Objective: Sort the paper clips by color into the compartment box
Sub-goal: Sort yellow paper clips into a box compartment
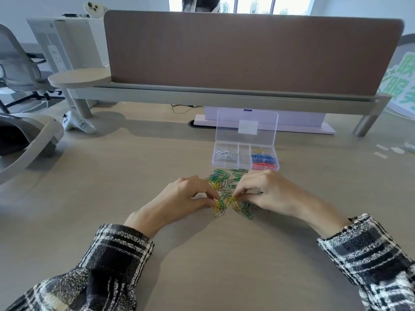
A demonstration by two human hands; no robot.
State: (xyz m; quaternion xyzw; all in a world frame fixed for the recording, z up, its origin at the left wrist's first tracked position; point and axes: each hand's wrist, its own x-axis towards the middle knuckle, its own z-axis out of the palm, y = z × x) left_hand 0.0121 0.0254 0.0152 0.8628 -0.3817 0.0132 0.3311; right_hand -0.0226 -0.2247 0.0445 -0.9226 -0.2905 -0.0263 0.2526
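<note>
Pinching yellow paper clips [233,202] with left hand [190,198] and right hand [267,191]; probably needing snagged green clips [247,213] teased off before boxing.

A clear plastic compartment box [244,157], lid up, blocks 12 o'clock of the heap of coloured paper clips [224,184]. The pale wooden table [224,254] gives room at 6 o'clock.

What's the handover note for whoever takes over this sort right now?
Left hand and right hand: each pinches at the loose clips on the desk, just in front of the compartment box, which has its lid open.
Done: silver clips, blue clips, red clips and a few yellow clips lie in separate compartments.
Left: the loose pile, mostly green and yellow.
</note>
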